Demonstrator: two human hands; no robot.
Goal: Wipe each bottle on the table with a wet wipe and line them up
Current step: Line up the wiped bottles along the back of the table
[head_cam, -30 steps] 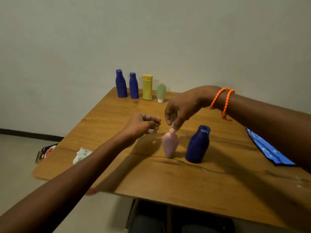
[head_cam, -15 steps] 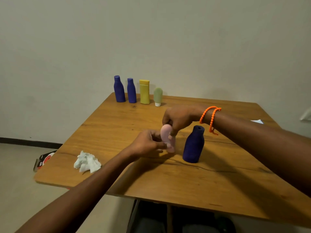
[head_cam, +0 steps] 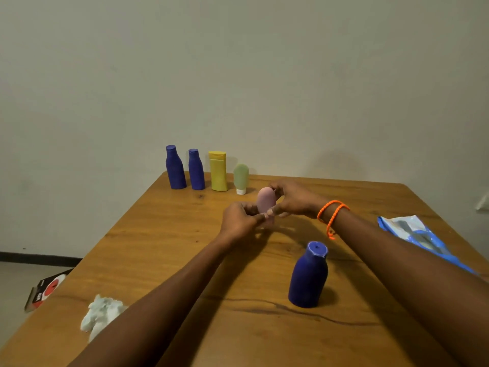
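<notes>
Both hands hold a small pink bottle (head_cam: 265, 201) upright, just right of the row at the far edge. My right hand (head_cam: 295, 198) grips its rounded top and side; my left hand (head_cam: 239, 219) pinches its lower end. I cannot tell whether the bottle touches the table. The row at the back holds two blue bottles (head_cam: 175, 168) (head_cam: 196, 170), a yellow bottle (head_cam: 218, 171) and a pale green tube (head_cam: 240, 178). A squat blue bottle (head_cam: 308, 276) stands alone nearer to me. A crumpled white wipe (head_cam: 102, 315) lies at the near left.
The wooden table (head_cam: 158, 260) ends against a plain wall. A blue wet-wipe pack (head_cam: 418, 237) lies at the right edge. A black and red box (head_cam: 45, 290) sits on the floor, left of the table. Orange bracelets circle my right wrist.
The pink bottle, first tipped by my right fingers beside the squat blue bottle, has been taken in both hands and carried away from me towards the far row.
</notes>
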